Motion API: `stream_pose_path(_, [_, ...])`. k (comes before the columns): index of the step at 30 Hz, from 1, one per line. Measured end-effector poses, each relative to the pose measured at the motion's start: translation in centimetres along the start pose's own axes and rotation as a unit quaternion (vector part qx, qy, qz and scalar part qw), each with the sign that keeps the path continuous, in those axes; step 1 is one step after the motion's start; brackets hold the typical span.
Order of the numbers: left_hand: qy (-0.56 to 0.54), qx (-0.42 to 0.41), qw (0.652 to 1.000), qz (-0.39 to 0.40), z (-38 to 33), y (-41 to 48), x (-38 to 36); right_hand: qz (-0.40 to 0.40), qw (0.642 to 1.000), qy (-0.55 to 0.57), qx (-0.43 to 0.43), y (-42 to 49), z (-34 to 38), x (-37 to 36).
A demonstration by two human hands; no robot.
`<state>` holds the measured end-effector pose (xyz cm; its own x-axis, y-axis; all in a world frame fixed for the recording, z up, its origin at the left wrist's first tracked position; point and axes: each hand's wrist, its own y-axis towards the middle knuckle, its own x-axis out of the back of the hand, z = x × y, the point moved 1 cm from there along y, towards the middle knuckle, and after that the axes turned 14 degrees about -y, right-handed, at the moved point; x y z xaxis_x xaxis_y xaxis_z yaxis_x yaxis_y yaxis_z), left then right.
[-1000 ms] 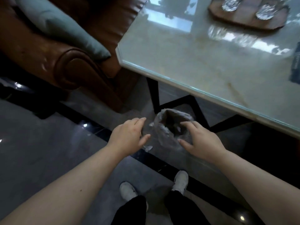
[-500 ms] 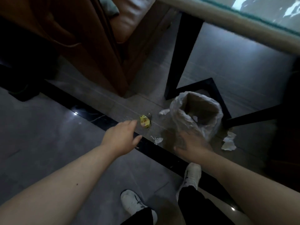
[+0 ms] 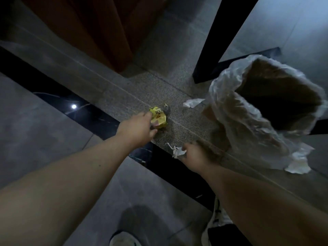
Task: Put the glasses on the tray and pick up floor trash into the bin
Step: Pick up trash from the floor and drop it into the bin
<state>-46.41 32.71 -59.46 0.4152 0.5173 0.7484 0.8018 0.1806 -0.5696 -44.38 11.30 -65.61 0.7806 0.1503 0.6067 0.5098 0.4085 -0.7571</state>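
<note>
A bin [image 3: 276,96] lined with a clear plastic bag stands on the floor at the right. My left hand [image 3: 137,129] is down at a crumpled yellow wrapper [image 3: 158,117] on the speckled floor strip, its fingers closing around the wrapper. My right hand [image 3: 193,153] is low beside the bin, its fingers on a small white paper scrap [image 3: 177,150]. Another white scrap [image 3: 191,102] lies just left of the bin, and a third [image 3: 298,165] lies at the bin's right foot. A small dark bit [image 3: 166,106] sits behind the wrapper. No glasses or tray are in view.
A black table leg [image 3: 218,39] rises behind the bin. The brown leather sofa base [image 3: 92,29] fills the upper left. A glossy black floor band [image 3: 99,118] runs diagonally under my arms. My shoes [image 3: 122,239] show at the bottom.
My view has dropped closer to the floor. My left hand reached forward onto the yellow wrapper. My right hand moved from the bin's front down to the white scrap.
</note>
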Motion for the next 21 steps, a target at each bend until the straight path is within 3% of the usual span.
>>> stream_pose_path(3, [-0.018,-0.005,1.000,-0.018,0.5,2.8,-3.9,-0.019,0.998,-0.064,0.023,3.6,0.1,-1.6])
stream_pose_path(8, [-0.043,-0.010,0.997,-0.061,1.7,6.7,-7.2,0.053,0.983,-0.148,0.090,7.7,-0.7,-2.8])
stream_pose_path(11, [-0.035,-0.029,0.997,-0.055,1.7,8.2,-8.6,0.055,0.974,-0.171,0.136,8.4,-1.0,-3.2])
stream_pose_path(15, [-0.044,-0.019,0.998,-0.040,2.1,9.5,-9.8,-0.032,0.999,0.043,0.001,8.5,-1.7,-0.5])
stream_pose_path(19, [-0.057,-0.061,0.995,-0.052,3.3,9.3,-10.2,-0.216,0.957,0.166,-0.104,11.0,-1.4,2.8])
stream_pose_path(21, [-0.070,-0.060,0.994,-0.053,4.1,8.4,-9.9,-0.239,0.948,0.167,-0.123,12.4,-1.0,4.3])
